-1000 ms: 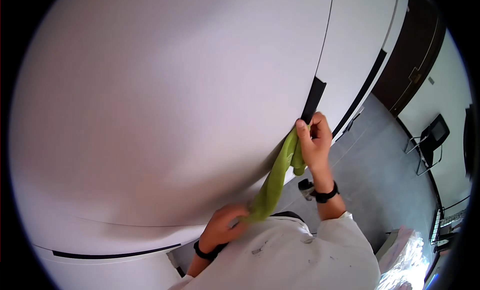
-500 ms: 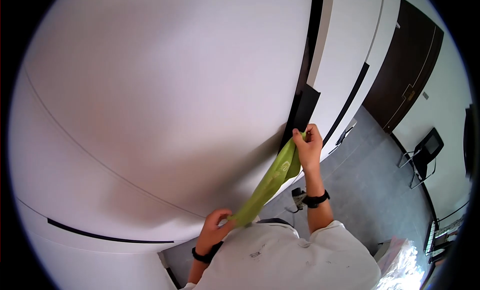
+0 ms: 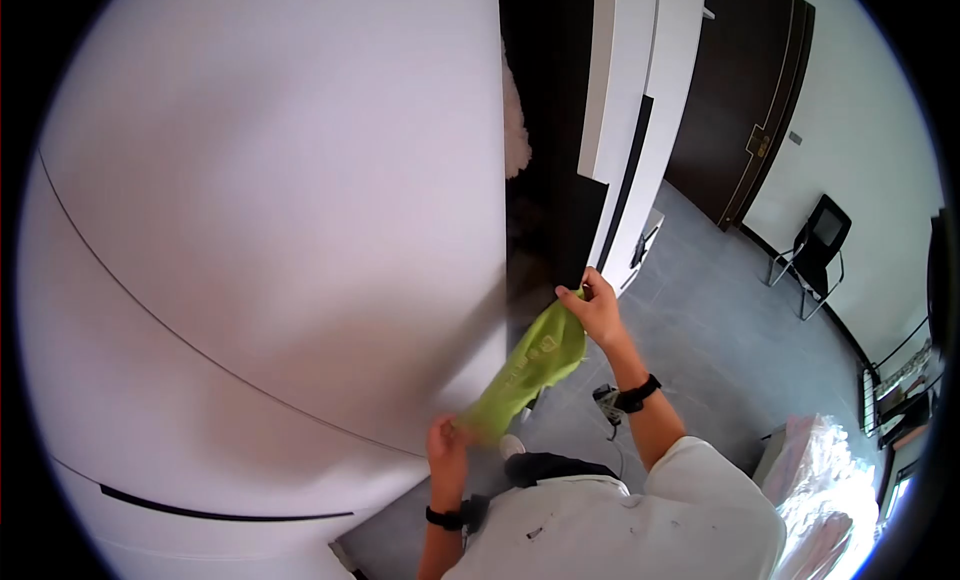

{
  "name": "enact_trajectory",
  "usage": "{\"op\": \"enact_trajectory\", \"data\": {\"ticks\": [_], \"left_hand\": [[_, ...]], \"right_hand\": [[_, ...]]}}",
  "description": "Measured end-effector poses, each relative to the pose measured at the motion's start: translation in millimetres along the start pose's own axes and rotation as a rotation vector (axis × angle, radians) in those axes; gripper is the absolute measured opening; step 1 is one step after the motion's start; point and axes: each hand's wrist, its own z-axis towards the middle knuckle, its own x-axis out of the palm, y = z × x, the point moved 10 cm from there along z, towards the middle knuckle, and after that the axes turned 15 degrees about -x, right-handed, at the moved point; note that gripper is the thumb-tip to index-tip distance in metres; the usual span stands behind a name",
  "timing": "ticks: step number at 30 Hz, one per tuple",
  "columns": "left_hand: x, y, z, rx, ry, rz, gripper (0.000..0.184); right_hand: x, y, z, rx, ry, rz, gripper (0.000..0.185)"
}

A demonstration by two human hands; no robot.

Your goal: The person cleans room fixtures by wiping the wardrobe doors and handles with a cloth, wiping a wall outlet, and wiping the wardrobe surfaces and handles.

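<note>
A green cloth (image 3: pixel 530 365) with pale printed marks is stretched at a slant in front of the white wardrobe. Its upper end is pinched in my right hand (image 3: pixel 597 308), right by the lower end of a black handle strip (image 3: pixel 580 225). Lower and to the left, my left hand (image 3: pixel 447 445) has closed fingers on the cloth's other end, which is blurred by motion. The large white wardrobe door (image 3: pixel 280 210) stands ajar beside both hands. In the dark gap (image 3: pixel 545 100) shows part of a pale fluffy thing (image 3: pixel 516 130).
Grey floor tiles (image 3: pixel 690 310) run off to the right. A black chair (image 3: pixel 822 245) stands by the wall, near a dark brown door (image 3: pixel 740 90). Behind me at the lower right is a pile wrapped in clear plastic (image 3: pixel 815 490). A drawer with a black slot handle (image 3: pixel 220 505) lies lower left.
The dark gap in the wardrobe has widened, and the pale fluffy thing now shows inside. The view has shifted. Both hands still hold the cloth, whose printed side shows more.
</note>
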Motion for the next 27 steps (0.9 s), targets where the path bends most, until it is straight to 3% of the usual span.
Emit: {"op": "enact_trajectory", "data": {"ticks": [2,6,9,11,14,19,21,23,27], "left_hand": [[12.1,-11.7,-6.4,0.021,-0.077,-0.064,0.023],[55.1,-71.2,-2.2,0.384,-0.163,0.251,0.021],[94.7,-119.0,11.7,0.487,-0.072,0.307,0.021],[115.1,-163.8,7.6,0.766,-0.018,0.369,0.019],[131.8,-204.5,5.0,0.915,0.070,0.271,0.019],[184.8,-193.8,52.1,0.881,0.161,0.220,0.021],[207.3,-150.3,85.7,0.642,0.223,0.326,0.024],[217.2,-106.0,104.5,0.392,0.187,0.218,0.027],[229.3,-18.5,134.8,0.029,0.308,-0.098,0.034]], "right_hand": [[-1.6,8.5,-0.3,0.012,0.013,-0.066,0.027],[0.1,4.3,0.1,0.030,-0.016,-0.003,0.031],[-4.2,4.5,-3.7,0.048,0.023,-0.027,0.032],[-1.8,19.5,-5.1,0.040,0.104,-0.079,0.031],[2.1,15.9,-21.3,0.033,0.177,0.051,0.029],[-8.2,45.0,-19.2,-0.179,0.300,-0.012,0.029],[-15.1,69.1,-12.5,-0.280,0.315,-0.081,0.030],[-21.1,76.0,-12.0,-0.271,0.323,-0.081,0.029],[-34.7,74.4,-19.6,-0.156,0.371,-0.095,0.018]]}}
